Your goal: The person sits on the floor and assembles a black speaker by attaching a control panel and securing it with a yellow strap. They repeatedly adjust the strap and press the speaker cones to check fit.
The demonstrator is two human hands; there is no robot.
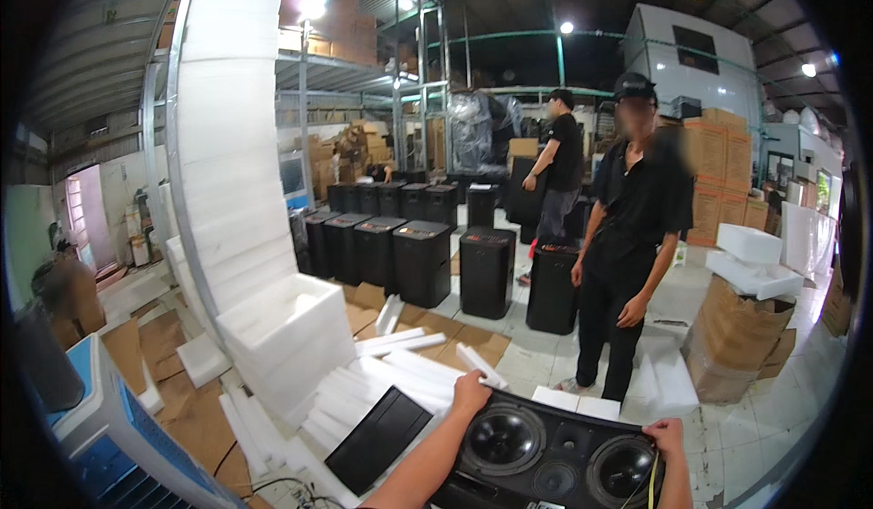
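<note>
In front of me lies a black speaker cabinet (568, 441), its front up, with two large round cones and smaller ones between them. My left hand (470, 391) grips its far left edge, fingers curled over the rim. At the far right corner my right hand (667, 436) is closed on the same cabinet. A thin yellow strip (653, 480) hangs down below the right hand; whether the fingers pinch it is unclear. Left of the cabinet, a flat black panel (377, 438) rests tilted on white foam strips (346, 395). The cabinet's near side runs out of the picture.
A person in black (632, 227) stands just beyond the cabinet; another person (562, 159) handles a black box farther back. Rows of black speakers (421, 263) fill the floor ahead. A tall foam stack (227, 136) rises at left, near a blue-white cooler (136, 445). Cardboard box (737, 336) at right.
</note>
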